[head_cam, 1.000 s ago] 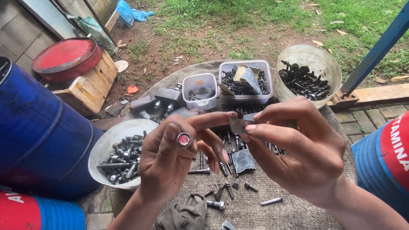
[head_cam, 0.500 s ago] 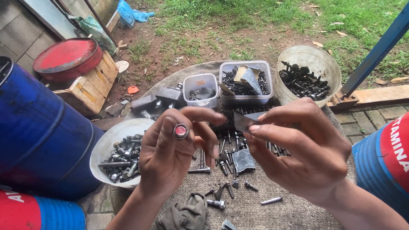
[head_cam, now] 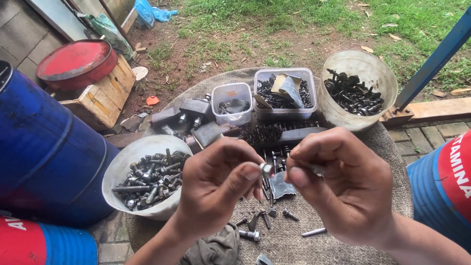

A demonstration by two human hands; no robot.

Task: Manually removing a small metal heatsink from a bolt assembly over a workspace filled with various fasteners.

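Between the fingertips of the left hand point(head_cam: 216, 184), a small nut point(head_cam: 266, 169), pinched, right hand point(head_cam: 338, 184) alongside.

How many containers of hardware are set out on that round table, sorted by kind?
Round white bowls: 2, one of bolts by the left hand, one at the far right
Clear rectangular tubs: 2, a small one and a larger one
Total: 4 containers
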